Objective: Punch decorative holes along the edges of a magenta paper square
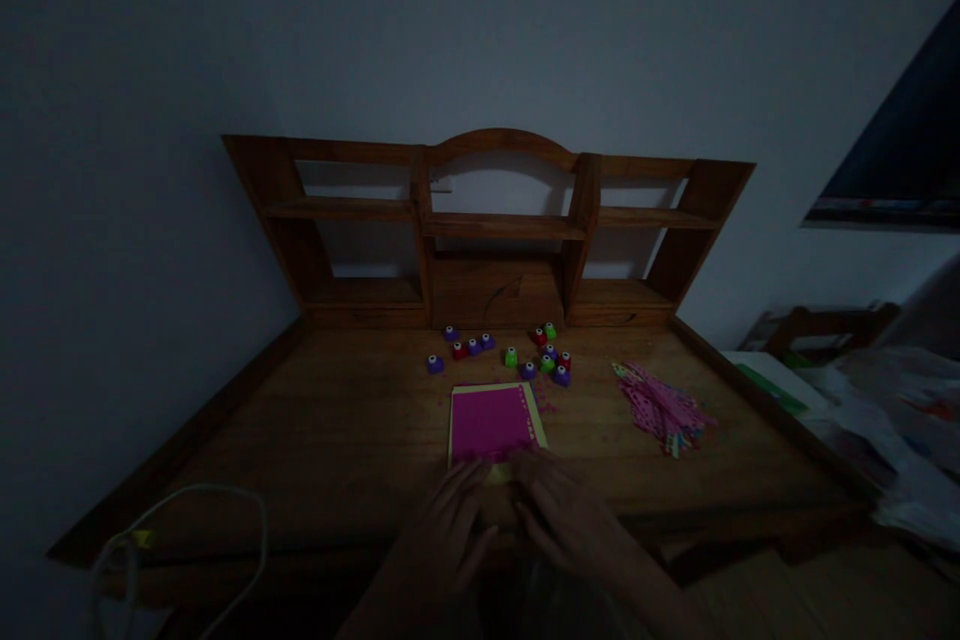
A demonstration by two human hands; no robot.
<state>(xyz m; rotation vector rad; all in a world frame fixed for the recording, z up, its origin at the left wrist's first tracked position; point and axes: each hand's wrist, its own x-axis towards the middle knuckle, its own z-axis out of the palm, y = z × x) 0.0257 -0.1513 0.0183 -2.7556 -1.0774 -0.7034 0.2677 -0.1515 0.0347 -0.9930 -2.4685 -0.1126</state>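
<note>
A magenta sheet of paper (489, 420) lies on pale yellow paper (537, 415) near the desk's front, with a row of small cut-out holes down its right side. My left hand (446, 525) rests at the front left of the sheet, fingers stretched out towards its near edge. On the other side of that edge, my right hand (562, 510) lies with its fingers extended over the near right corner. The dim light blurs the fingertips, but no object shows in either hand. Tiny pink paper bits (546, 407) are scattered beside the sheet.
Beyond the sheet stand several small paper punches (511, 357) in purple, red and green. Pink cut paper strips (664, 407) are heaped on the right. A wooden shelf unit (499, 290) backs the desk (337, 420). A white cable (259, 520) loops over the front left edge.
</note>
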